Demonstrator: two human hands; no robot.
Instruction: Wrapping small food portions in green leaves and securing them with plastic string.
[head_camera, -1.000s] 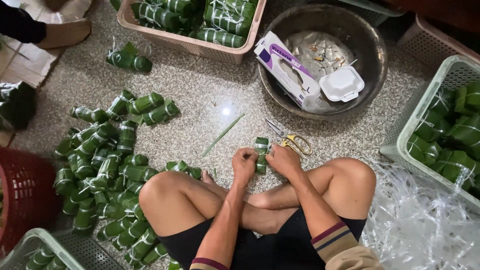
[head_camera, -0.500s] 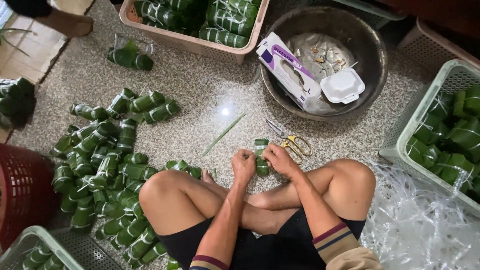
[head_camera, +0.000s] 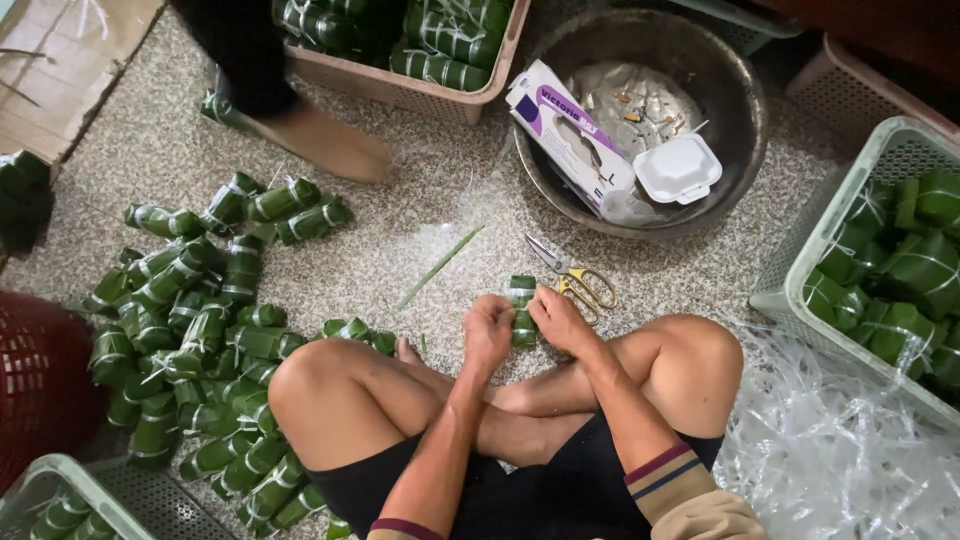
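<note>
Seated cross-legged on a speckled stone floor (head_camera: 420, 215), knees spread to either side. Left hand (head_camera: 487, 333) and right hand (head_camera: 560, 320) brought together in front of the shins, both closed around one small leaf-wrapped bundle (head_camera: 521, 300), green and tied with pale string, held upright between them just above the floor; fingers of both hands curled onto its sides. Yellow-handled scissors (head_camera: 578, 281) lying on the floor just beside the right hand, blades pointing away. Single green leaf strip (head_camera: 440, 266) lying loose ahead of the hands. Large heap of finished green bundles (head_camera: 190, 330) spread on the floor on the left side, reaching up to the left knee. Dark metal basin (head_camera: 735, 120) ahead on the right, containing a purple and white carton (head_camera: 568, 135) leaning on its rim and a white foam box (head_camera: 678, 168). Pale green plastic basket (head_camera: 800, 290) of bundles on the right, with a tangle of clear plastic string (head_camera: 850, 440) below it. Pink tray (head_camera: 470, 100) of bundles at the top. Red basket (head_camera: 40, 385) at the left edge. Another person's foot (head_camera: 325, 145), blurred, on the floor near the pink tray, well apart from the hands.
</note>
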